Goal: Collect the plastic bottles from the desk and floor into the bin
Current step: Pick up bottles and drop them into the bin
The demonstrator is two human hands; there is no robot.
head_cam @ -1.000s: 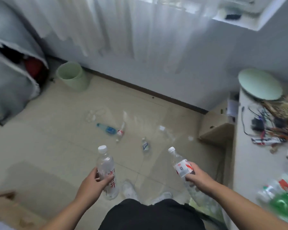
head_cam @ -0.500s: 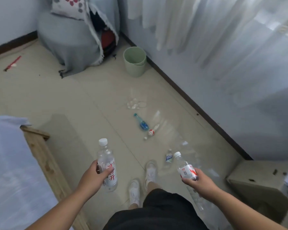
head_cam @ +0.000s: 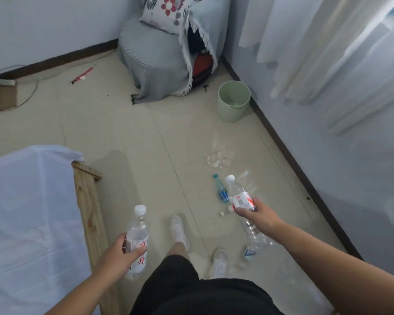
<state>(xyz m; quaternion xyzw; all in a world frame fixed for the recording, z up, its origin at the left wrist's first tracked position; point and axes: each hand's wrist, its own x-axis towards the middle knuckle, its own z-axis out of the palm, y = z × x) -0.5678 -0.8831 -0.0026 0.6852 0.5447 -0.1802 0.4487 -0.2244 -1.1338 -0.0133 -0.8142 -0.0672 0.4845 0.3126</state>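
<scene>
My left hand point(head_cam: 121, 254) grips a clear bottle with red writing point(head_cam: 138, 235), held upright with its white cap up. My right hand point(head_cam: 254, 214) holds a second clear bottle with a red-and-white label point(head_cam: 238, 193), tilted with its cap toward the far side. The pale green bin point(head_cam: 233, 101) stands on the floor by the wall, well beyond both hands. A blue-labelled bottle point(head_cam: 221, 192) lies on the tiles just past my right hand. A crushed clear bottle point(head_cam: 217, 160) lies farther on. Another small bottle point(head_cam: 249, 252) lies near my right foot.
A bed with a white sheet point(head_cam: 27, 223) and wooden frame point(head_cam: 89, 201) fills the left. A grey draped seat point(head_cam: 159, 64) with a flowered cushion stands in the far corner. White curtains point(head_cam: 316, 53) hang on the right. A red stick point(head_cam: 82, 75) lies by the far wall.
The view has swung left and moved forward toward the bin; the desk has left the frame. Both hands still hold their bottles, and the floor bottles now lie closer.
</scene>
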